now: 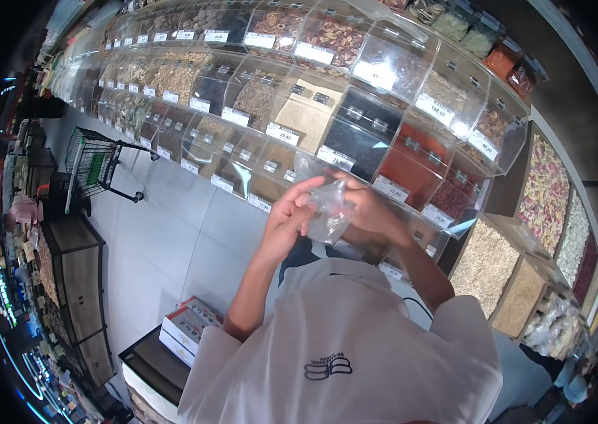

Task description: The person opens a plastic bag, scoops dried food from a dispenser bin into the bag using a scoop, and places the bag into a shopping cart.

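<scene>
Both hands are at a crumpled clear plastic bag, held in front of my chest beside the lower bins. My left hand pinches the bag's left side, thumb and fingers drawn together. On the other side, my right hand has its fingers closed on the bag, and part of them is hidden behind the plastic. Nothing can be made out inside the bag. Just beyond the hands stand lidded clear bins with price labels, among them one of black grains and one of orange-red powder.
Rows of bins rise ahead. Open bins of pale flakes and dried petals stand at the right, near bagged goods. A shopping cart is on the tiled floor; a carton lies at lower left.
</scene>
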Tool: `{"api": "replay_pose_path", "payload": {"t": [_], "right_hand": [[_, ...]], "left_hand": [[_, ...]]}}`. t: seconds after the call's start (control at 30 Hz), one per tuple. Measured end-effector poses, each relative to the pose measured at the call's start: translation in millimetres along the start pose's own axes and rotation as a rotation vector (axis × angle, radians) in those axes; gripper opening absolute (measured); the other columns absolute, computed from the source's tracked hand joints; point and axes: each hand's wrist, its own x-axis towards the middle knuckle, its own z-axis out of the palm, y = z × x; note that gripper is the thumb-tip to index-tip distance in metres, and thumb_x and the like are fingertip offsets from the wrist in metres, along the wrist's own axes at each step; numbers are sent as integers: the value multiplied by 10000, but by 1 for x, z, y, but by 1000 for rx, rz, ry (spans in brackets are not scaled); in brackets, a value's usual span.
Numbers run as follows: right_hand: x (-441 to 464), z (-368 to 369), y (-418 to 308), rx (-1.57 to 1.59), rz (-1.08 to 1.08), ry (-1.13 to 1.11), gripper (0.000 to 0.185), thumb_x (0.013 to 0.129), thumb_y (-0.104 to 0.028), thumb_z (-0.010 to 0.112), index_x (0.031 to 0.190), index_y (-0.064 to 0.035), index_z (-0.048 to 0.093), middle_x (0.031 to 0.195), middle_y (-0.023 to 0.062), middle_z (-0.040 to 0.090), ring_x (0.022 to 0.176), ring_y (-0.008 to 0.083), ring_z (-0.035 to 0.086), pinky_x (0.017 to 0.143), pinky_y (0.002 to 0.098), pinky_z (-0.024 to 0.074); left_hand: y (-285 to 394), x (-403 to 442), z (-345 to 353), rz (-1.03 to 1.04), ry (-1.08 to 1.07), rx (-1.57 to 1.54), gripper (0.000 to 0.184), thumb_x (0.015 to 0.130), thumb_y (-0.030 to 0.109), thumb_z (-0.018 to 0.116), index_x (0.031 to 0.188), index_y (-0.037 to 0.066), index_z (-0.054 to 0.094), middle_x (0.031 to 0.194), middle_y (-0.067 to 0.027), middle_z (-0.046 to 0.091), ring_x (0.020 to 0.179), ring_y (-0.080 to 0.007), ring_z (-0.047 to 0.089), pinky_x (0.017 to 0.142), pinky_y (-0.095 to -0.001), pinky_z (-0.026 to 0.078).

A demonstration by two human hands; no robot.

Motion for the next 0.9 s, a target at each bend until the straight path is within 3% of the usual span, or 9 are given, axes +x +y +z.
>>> {"api": "replay_pose_path", "payload": {"t": [0.13,0.23,0.3,0.33,0.4,0.47,0.6,0.77,0.9], "right_hand": [[33,41,-63,199,101,-276,268,807,-95,706,1052,-15,629,1222,176,589,1103,271,579,879,380,464],[49,48,-88,231,32,-90,211,823,-93,707,998,2,637,955,143,669,857,253,633,765,368,482],[59,49,-95,217,63,7,168,834,-107,715,944,9,661,837,124,689,778,213,657,728,339,501],[61,50,-101,300,86,10,167,836,-110,715,939,12,665,847,122,694,777,190,656,720,330,503],[68,53,-118,464,131,21,167,840,-117,716,929,17,672,865,118,703,773,146,655,704,312,508],[73,77,-131,587,51,-1,184,835,-124,725,927,21,660,825,109,692,757,121,639,684,309,503],[79,129,-159,448,-73,-81,167,799,-86,731,878,11,621,827,143,651,805,244,635,731,370,476],[77,94,-160,488,-226,-117,350,829,-47,687,1170,-13,611,1357,150,515,1119,230,583,883,337,503],[56,55,-82,324,-42,392,302,882,-17,613,1177,13,554,1251,130,545,1107,173,540,928,322,442]], "left_hand": [[24,-6,7,107,-28,142,432,937,70,540,1359,9,470,726,71,470,597,-1,434,541,-161,357],[26,-25,-22,284,94,41,619,936,199,600,1452,21,306,780,10,497,681,-80,489,645,-229,434],[24,-44,-62,552,303,139,877,860,411,706,1486,35,221,895,-46,513,851,-133,524,767,-286,454],[18,-57,-85,621,295,179,1107,725,568,771,1500,39,184,1174,-120,525,1130,-205,505,943,-364,427],[-2,-71,-105,534,427,474,1339,513,595,884,1506,52,169,1383,-143,455,1286,-248,454,1046,-399,384],[-15,-72,-84,399,284,645,1141,652,537,806,1493,52,207,1423,-148,422,1313,-258,430,1074,-401,361],[-67,-61,-84,220,590,265,848,799,433,663,1454,46,289,1416,-143,436,1300,-248,446,1070,-396,373],[-88,-52,-101,99,727,-152,508,983,304,486,1406,38,392,1406,-138,455,1283,-234,466,1065,-389,387],[-66,-49,-103,100,645,-439,445,1004,266,409,1353,-9,449,1366,-154,515,1211,-279,538,1047,-412,422]]}}
